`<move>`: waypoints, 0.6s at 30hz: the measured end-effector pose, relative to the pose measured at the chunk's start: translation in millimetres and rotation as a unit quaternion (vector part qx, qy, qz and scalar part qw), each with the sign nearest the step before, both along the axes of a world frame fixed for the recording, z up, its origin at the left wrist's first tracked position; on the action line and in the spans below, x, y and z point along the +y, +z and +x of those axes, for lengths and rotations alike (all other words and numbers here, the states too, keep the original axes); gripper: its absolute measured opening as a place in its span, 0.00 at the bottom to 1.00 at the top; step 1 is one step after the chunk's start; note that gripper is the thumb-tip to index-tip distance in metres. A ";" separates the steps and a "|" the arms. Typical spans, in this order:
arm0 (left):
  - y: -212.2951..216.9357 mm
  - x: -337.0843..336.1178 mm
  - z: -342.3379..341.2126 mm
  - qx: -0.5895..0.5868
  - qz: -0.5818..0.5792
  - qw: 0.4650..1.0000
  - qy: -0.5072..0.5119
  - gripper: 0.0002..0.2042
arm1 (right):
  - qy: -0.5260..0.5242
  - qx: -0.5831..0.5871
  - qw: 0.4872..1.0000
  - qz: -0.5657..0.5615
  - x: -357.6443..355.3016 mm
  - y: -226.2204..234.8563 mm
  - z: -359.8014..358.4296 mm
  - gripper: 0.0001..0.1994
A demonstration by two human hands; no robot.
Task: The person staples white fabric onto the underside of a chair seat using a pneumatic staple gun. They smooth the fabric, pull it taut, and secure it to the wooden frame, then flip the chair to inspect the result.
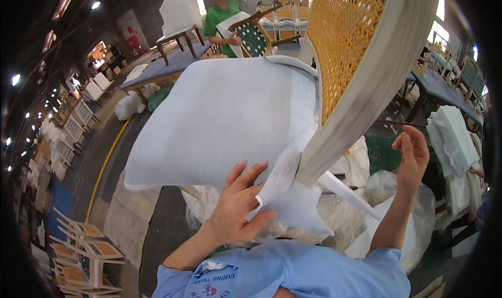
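Chair [225, 120] in pale wood and whitish-blue cloth filled the middle of the view, directly in front of the person, its seat pointing left and its back standing on the right. The long axis of the backrest's wooden upright [361, 88] ran from the lower middle to the top right, curving slightly, with woven cane [345, 41] along its left side. Smooth cloth covered the seat, and a loose flap of cloth [298, 209] hung below the foot of the upright, tapering to a corner at the lower right. A narrow pale bar [348, 193] slanted down to the right behind it.

The left hand [240, 206] reached up from the lower left, forearm angled inward, fingertips resting on the seat's near edge beside the folded cloth. Its fingers and thumb were spread, the thumb lying lower, toward the flap. The right hand [413, 154] was raised well apart from the seat, forearm nearly upright, wrist bent and fingers curled; whether it pinched anything could not be told.

Clear plastic sheeting [423, 204] lay below the right forearm. Farther off, a co-worker in a green shirt [212, 23] gripped a tipped chair with green webbing [256, 39].
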State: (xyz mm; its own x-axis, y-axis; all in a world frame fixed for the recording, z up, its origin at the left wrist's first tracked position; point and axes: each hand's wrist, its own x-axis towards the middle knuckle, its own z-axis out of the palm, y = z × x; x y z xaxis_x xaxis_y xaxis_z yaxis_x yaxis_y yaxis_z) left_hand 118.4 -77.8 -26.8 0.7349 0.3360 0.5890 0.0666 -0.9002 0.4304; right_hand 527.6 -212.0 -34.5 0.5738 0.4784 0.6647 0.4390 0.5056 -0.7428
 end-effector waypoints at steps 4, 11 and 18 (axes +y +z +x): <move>-3.6 -2.7 -3.5 -0.011 0.032 0.999 -0.005 0.16 | 0.013 -0.165 0.986 0.030 -21.7 46.3 -51.5 0.10; -9.4 -7.8 -13.8 -0.021 0.108 0.993 0.042 0.11 | 0.161 -0.474 0.865 0.031 -12.2 109.5 -136.2 0.12; -20.1 -16.1 -9.6 -0.049 0.191 0.979 0.056 0.05 | 0.159 -0.689 0.703 -0.076 49.3 95.4 -200.9 0.17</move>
